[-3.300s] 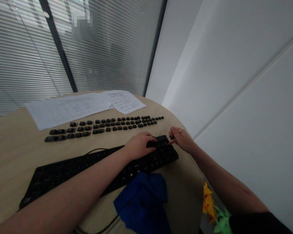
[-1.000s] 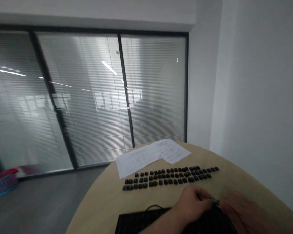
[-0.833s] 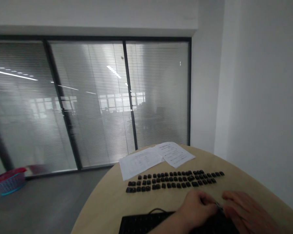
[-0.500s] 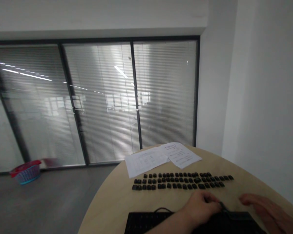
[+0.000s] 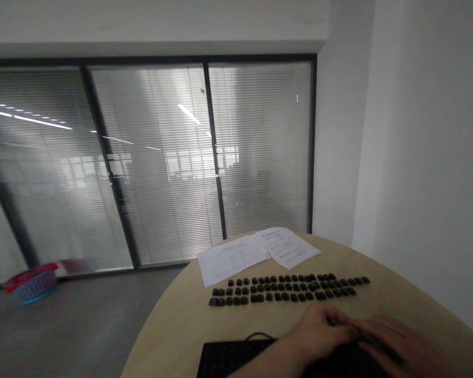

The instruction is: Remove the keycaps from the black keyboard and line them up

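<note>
A black keyboard lies at the table's near edge, partly cut off by the frame. Over its right part is my left hand, fingers bent and thumb closed toward them around something dark that I cannot make out. My right hand reaches in from the right with fingers stretched out, slightly blurred, its fingertips close to my left fingertips. Beyond the hands, many loose black keycaps lie in three rough rows on the table. A thin black cable curves behind the keyboard.
Printed paper sheets overlap at the far side of the round wooden table. A red and blue basket stands on the floor at left. Behind are glass partitions with blinds; a white wall stands at right.
My right hand has moved left, closing the gap to my left hand over the keyboard. My left hand stays bent in much the same place. The view has shifted slightly right.
</note>
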The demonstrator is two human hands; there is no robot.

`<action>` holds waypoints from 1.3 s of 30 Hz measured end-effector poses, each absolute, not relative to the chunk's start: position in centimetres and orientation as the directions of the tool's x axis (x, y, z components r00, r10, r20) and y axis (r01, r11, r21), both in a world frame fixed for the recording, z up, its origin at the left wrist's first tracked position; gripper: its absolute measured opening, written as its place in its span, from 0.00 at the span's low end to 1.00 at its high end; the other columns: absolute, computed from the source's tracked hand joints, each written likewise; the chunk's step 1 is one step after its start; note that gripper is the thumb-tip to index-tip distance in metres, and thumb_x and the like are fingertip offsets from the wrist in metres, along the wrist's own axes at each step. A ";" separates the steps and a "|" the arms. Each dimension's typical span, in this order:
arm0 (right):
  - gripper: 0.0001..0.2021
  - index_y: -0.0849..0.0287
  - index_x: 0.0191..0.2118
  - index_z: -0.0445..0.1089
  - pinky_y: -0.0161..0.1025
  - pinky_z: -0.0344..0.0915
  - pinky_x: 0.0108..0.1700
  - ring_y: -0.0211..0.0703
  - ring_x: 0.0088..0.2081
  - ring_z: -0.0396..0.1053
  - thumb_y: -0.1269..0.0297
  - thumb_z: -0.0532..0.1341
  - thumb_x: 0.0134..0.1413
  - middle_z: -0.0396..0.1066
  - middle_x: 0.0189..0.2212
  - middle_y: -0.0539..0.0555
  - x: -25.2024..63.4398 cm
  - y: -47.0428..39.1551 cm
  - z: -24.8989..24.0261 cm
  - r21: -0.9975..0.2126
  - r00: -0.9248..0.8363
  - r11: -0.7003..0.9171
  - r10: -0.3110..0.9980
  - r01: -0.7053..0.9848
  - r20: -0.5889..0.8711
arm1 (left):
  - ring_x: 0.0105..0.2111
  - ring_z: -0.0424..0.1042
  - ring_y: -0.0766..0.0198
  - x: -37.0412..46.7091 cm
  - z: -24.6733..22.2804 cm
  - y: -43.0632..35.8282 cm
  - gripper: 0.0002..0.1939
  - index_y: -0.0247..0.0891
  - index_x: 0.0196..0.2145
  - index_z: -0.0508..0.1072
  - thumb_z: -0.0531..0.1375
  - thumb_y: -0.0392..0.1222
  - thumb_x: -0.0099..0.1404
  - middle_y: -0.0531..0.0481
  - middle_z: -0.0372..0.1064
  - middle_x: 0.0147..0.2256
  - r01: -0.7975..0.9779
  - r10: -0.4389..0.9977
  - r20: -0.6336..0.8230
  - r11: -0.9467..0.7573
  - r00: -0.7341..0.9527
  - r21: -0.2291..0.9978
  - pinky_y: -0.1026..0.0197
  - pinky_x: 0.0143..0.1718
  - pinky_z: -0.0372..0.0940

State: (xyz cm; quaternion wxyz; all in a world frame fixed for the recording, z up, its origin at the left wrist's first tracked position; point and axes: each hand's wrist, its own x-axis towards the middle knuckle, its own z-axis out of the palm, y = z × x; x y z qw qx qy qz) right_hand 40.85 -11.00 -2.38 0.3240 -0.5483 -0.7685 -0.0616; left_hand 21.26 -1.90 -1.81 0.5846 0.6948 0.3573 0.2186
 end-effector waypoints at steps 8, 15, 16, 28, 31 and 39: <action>0.13 0.49 0.47 0.80 0.46 0.74 0.49 0.52 0.46 0.79 0.63 0.59 0.62 0.81 0.45 0.55 41.0 -11.9 -0.1 -0.312 -0.107 0.246 0.910 0.918 0.401 | 0.32 0.72 0.61 21.3 -1.2 -1.8 0.19 0.32 0.42 0.83 0.65 0.48 0.57 0.46 0.78 0.34 0.162 0.650 0.000 -0.189 0.760 0.969 0.59 0.38 0.66; 0.12 0.59 0.45 0.79 0.42 0.71 0.47 0.50 0.41 0.79 0.64 0.65 0.57 0.82 0.40 0.58 48.8 -8.4 0.0 -0.463 0.220 -0.111 0.957 0.879 0.190 | 0.42 0.75 0.55 22.2 -0.8 -0.9 0.21 0.34 0.50 0.80 0.64 0.44 0.60 0.44 0.79 0.43 0.199 0.591 0.074 -0.383 0.803 0.902 0.53 0.48 0.68; 0.11 0.60 0.44 0.79 0.41 0.71 0.45 0.49 0.40 0.79 0.65 0.65 0.56 0.82 0.39 0.58 49.7 -7.8 -0.5 -0.478 0.235 -0.129 0.958 0.869 0.167 | 0.43 0.75 0.55 22.2 -0.8 -0.9 0.21 0.34 0.50 0.80 0.64 0.44 0.61 0.44 0.79 0.43 0.203 0.585 0.077 -0.398 0.807 0.895 0.54 0.47 0.69; 0.13 0.59 0.47 0.81 0.42 0.69 0.51 0.49 0.46 0.77 0.65 0.64 0.59 0.81 0.46 0.58 51.7 0.1 -1.9 -0.436 0.075 0.009 0.982 0.900 0.176 | 0.41 0.75 0.56 22.1 0.0 -1.2 0.21 0.36 0.49 0.80 0.63 0.48 0.61 0.46 0.79 0.41 0.262 0.626 0.071 -0.423 0.776 0.867 0.57 0.43 0.69; 0.13 0.58 0.48 0.81 0.42 0.68 0.52 0.49 0.46 0.77 0.65 0.64 0.58 0.81 0.46 0.57 51.4 0.3 -2.1 -0.421 0.051 0.029 0.983 0.907 0.178 | 0.39 0.75 0.57 22.1 0.1 -1.3 0.22 0.35 0.50 0.80 0.63 0.48 0.61 0.46 0.79 0.41 0.266 0.623 0.064 -0.421 0.780 0.867 0.57 0.42 0.69; 0.18 0.61 0.54 0.77 0.41 0.69 0.49 0.47 0.42 0.77 0.67 0.64 0.59 0.81 0.45 0.59 51.2 0.3 -2.7 -0.432 0.107 -0.010 0.974 0.902 0.201 | 0.38 0.74 0.58 22.1 0.2 -1.4 0.19 0.38 0.48 0.80 0.63 0.47 0.62 0.48 0.79 0.39 0.268 0.607 0.087 -0.470 0.790 0.841 0.58 0.42 0.68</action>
